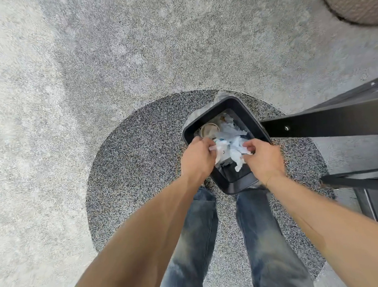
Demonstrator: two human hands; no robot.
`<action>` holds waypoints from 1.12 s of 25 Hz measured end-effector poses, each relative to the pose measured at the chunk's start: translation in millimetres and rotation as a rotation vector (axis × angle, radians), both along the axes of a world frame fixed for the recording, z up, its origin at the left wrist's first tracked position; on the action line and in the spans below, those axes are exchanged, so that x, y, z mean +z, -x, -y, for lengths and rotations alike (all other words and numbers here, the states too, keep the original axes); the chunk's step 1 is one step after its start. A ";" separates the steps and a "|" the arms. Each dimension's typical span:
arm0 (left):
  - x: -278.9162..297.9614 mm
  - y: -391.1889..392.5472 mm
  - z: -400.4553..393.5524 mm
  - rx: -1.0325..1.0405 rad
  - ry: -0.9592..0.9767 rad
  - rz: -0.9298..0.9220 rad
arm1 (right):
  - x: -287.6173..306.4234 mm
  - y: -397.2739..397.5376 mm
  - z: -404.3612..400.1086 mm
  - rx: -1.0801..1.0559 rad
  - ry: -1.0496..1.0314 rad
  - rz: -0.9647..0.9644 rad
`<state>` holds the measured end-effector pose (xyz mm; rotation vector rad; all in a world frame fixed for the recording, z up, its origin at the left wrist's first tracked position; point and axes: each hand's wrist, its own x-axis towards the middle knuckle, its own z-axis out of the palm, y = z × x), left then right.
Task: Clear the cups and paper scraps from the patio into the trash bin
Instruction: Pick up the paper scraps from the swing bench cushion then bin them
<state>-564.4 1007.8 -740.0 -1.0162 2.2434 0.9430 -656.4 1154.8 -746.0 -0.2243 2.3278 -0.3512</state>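
Patio floor (87, 72): pale speckled paving with a darker round inset under the person's feet. Bench (340, 120): black, at the right, one end touching the bin. Trash bin (253, 120): black, rectangular, clear liner, standing on the dark inset just ahead of the jeans (195, 233). Left hand (197, 157): over the bin's near-left rim, fingers curled on crumpled paper. Right hand (262, 156): over the near-right rim, fingers pinching white paper scraps (234, 144) above the opening. Cup (209, 130): tan, lying inside the bin.

Both hands (198, 157) (262, 158) gripping crumpled paper scraps (234, 147) over black trash bin (253, 119)
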 end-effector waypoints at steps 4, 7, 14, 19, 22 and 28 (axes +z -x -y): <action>16.1 -0.3 -1.9 0.014 -0.003 0.030 | 20.1 -1.3 -2.4 0.126 0.003 -0.026; 50.7 -3.6 3.6 0.022 0.007 0.043 | 60.4 3.6 -1.3 0.236 0.032 -0.083; 172.1 -1.3 25.8 0.001 0.096 -0.086 | 197.6 47.3 25.2 0.483 0.158 -0.267; 284.3 2.3 48.2 0.028 0.220 -0.230 | 311.5 73.0 37.8 0.551 0.254 -0.374; 360.9 -6.2 58.6 0.053 0.325 -0.313 | 385.0 79.5 41.7 0.598 0.343 -0.434; 479.8 -44.2 77.0 0.059 0.542 -0.453 | 509.2 85.2 65.7 0.736 0.419 -0.598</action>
